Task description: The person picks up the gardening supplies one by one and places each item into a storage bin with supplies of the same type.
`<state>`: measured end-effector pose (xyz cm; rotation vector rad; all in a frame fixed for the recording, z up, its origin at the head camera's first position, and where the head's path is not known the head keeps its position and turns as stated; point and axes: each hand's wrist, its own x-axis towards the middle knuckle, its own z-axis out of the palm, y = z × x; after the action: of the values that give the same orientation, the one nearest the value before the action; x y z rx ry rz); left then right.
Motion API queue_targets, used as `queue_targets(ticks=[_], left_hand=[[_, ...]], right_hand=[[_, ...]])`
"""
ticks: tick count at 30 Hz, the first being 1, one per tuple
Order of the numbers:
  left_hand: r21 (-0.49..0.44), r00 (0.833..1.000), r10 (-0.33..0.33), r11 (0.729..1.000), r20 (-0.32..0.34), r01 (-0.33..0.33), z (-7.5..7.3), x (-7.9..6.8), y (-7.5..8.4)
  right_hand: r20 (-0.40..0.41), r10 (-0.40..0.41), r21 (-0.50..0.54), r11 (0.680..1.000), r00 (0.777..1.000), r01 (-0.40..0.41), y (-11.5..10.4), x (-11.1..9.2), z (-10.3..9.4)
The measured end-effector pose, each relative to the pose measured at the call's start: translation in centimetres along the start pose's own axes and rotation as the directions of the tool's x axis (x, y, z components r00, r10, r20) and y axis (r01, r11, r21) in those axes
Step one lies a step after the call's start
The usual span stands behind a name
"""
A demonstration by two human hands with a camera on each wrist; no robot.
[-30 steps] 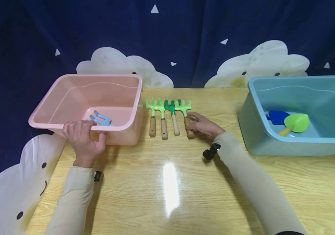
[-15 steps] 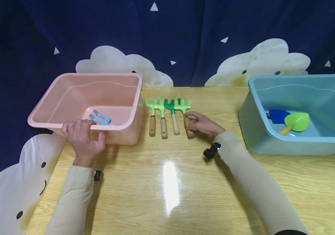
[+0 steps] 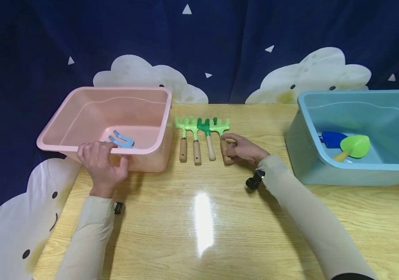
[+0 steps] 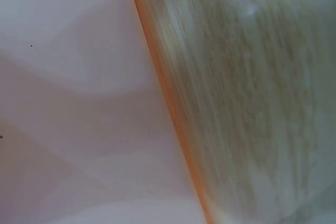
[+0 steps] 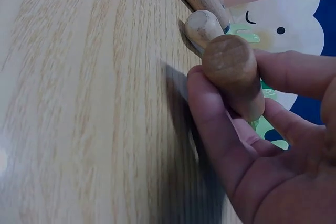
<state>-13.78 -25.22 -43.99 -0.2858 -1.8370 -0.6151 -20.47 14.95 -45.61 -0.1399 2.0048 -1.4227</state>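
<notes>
Left hand grips pink bin; right hand pinches rightmost rake; lifting may drag dark-green rake, since heads seemingly overlap

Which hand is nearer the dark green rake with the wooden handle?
Right. The right hand holds the light green wooden-handled rake just right of the dark green rake; the left hand grips the pink plastic tub, farther left.

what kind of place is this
Probably a play corner or staged tabletop: a wood-grain table, a navy curtain with cloud faces behind it, and small green-headed hand rakes.
</notes>
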Motion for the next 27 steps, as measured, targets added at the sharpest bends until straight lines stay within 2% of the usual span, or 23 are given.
queue_targets(ticks=[7,13,16,22,27], left_hand=[[0.000,1.000,-0.002,1.000,0.008,0.002,0.0,0.0,0.2],[0.001,1.000,-0.001,1.000,0.002,0.001,0.0,0.1,0.1],[0.000,1.000,0.000,1.000,-0.002,0.000,0.0,0.1,0.1],[0.000,1.000,-0.001,1.000,-0.007,0.001,0.1,0.0,0.0],[0.008,1.000,0.004,1.000,-0.015,-0.004,0.2,-0.1,-0.1]], right_hand=[[0.015,-0.004,0.024,1.000,1.000,0.004,0.5,0.3,-0.1],[0.062,0.000,0.129,0.992,0.998,-0.008,0.8,0.2,-0.5],[0.080,-0.009,0.150,0.989,0.997,-0.003,0.9,0.2,-0.6],[0.096,-0.052,0.112,0.993,0.994,0.041,1.2,0.0,-0.8],[0.091,-0.072,0.129,0.990,0.993,0.060,1.1,-0.1,-0.7]])
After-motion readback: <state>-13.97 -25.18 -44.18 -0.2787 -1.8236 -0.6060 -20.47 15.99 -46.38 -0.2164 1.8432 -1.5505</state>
